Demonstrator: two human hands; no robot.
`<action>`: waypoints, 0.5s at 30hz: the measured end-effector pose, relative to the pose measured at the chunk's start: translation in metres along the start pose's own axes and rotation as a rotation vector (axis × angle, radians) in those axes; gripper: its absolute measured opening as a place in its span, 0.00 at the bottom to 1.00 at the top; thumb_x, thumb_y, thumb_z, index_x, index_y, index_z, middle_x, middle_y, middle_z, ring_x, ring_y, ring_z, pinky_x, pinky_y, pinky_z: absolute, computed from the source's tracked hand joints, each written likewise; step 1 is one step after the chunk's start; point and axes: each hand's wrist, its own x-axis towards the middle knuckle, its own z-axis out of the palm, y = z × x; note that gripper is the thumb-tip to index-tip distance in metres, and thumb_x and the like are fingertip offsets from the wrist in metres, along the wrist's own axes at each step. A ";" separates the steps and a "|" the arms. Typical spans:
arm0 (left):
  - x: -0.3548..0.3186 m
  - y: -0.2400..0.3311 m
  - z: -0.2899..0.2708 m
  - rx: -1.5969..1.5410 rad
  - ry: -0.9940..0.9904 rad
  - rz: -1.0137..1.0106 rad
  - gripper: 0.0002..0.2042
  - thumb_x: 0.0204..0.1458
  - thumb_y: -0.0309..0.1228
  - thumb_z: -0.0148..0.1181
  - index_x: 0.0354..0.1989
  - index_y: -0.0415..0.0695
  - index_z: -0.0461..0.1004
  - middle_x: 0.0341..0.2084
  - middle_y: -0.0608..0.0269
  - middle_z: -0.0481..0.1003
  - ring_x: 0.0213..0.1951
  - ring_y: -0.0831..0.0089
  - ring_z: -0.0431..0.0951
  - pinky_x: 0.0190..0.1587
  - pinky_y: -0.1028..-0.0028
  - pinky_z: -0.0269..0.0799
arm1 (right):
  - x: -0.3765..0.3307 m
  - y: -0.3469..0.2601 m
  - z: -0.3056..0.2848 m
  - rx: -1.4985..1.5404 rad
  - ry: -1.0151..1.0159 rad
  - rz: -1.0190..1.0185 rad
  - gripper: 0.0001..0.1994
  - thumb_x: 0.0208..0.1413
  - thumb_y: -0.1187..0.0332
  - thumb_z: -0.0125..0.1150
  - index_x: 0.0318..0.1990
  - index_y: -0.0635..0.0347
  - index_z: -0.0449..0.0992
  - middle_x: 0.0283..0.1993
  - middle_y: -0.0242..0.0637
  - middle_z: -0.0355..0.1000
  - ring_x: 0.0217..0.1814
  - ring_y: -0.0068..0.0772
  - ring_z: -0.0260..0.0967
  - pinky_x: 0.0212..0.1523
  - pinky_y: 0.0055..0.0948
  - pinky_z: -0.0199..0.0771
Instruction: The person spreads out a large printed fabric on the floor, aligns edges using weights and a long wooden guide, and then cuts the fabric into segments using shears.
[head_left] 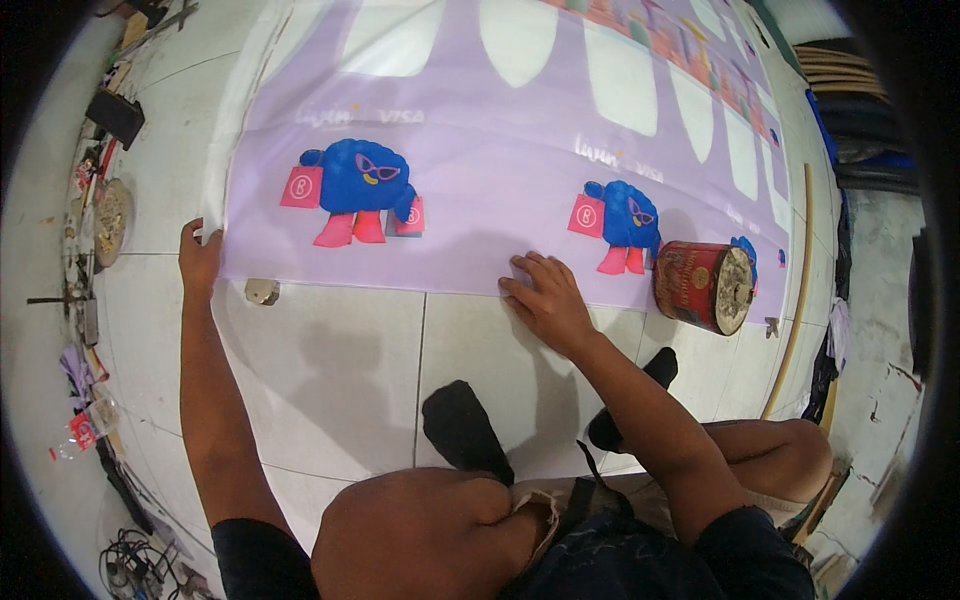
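Note:
A large lilac printed banner point(470, 225) with blue cartoon figures and white shapes lies spread on the floor in front of me. At its near left corner, my left hand point(202, 258) has its thumb and a finger curled on the white margin, seemingly pinching it. My right hand point(548, 303) rests palm down on the near edge, right of the middle, its fingers slightly bent and apart. A rusty red round tin point(690, 284) lies on its side on the banner's near right part. Below the left corner sits a small metal piece point(262, 291).
Pale tiles point(330, 400) make up the floor, with my black-socked foot point(462, 425) on them. A long thin tan strip point(803, 270) runs along the right. Cables point(140, 565), a black box point(115, 118) and clutter line the left wall. Dark rolled material point(860, 140) lies at far right.

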 end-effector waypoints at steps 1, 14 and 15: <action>0.001 -0.002 0.000 -0.003 -0.002 0.003 0.22 0.52 0.32 0.63 0.56 0.42 0.69 0.35 0.56 0.77 0.34 0.68 0.77 0.39 0.69 0.73 | 0.001 0.000 -0.001 -0.004 -0.007 -0.001 0.14 0.53 0.69 0.66 0.48 0.50 0.79 0.60 0.40 0.69 0.66 0.47 0.63 0.64 0.51 0.61; -0.002 -0.011 -0.008 0.029 0.015 0.019 0.24 0.48 0.37 0.69 0.53 0.45 0.72 0.45 0.44 0.78 0.49 0.51 0.78 0.53 0.62 0.72 | 0.001 -0.002 -0.001 0.022 -0.048 -0.004 0.15 0.51 0.68 0.65 0.49 0.51 0.78 0.60 0.44 0.68 0.66 0.51 0.61 0.66 0.54 0.59; -0.004 -0.011 -0.011 0.040 0.024 0.030 0.23 0.48 0.37 0.69 0.53 0.45 0.72 0.45 0.44 0.78 0.49 0.52 0.78 0.52 0.62 0.72 | 0.002 -0.005 -0.002 0.025 -0.053 -0.013 0.16 0.51 0.68 0.66 0.49 0.51 0.78 0.60 0.45 0.68 0.66 0.52 0.61 0.65 0.54 0.59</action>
